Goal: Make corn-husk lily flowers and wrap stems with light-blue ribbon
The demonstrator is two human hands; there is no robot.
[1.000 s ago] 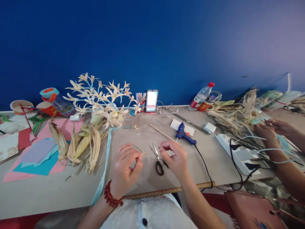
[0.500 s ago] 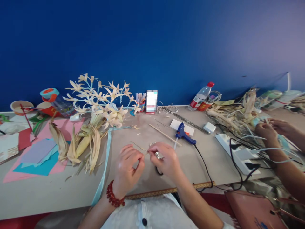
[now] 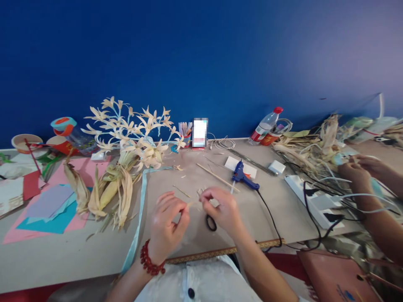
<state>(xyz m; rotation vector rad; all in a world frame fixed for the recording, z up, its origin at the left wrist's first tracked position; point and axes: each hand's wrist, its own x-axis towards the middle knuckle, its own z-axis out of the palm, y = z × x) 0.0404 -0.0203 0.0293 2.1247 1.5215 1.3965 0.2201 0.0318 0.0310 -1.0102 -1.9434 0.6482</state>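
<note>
Between my two hands stretches a thin pale strip [image 3: 193,204], pinched at each end. My left hand [image 3: 170,216], with a red bead bracelet at the wrist, grips its left end between thumb and forefinger. The other end is in the closed fingertips of my right hand [image 3: 221,209]. Under my right hand lies a pair of scissors with a black handle loop [image 3: 211,223] showing. A thin straw-like piece [image 3: 181,191] rests on the table just beyond my left hand. Farther right is a blue glue gun [image 3: 244,176].
Husk flowers [image 3: 141,138] and corn husks [image 3: 108,191] stand left, beside coloured paper [image 3: 50,205] and a light-blue ribbon [image 3: 141,205]. Right are a bottle [image 3: 264,126], a power strip [image 3: 310,203] with cables, and another person's hands [image 3: 357,172]. A phone [image 3: 200,133] stands at the back.
My hands have moved slightly apart, showing more of the pale strip between them. The black scissor loop is now more visible below my right hand.
</note>
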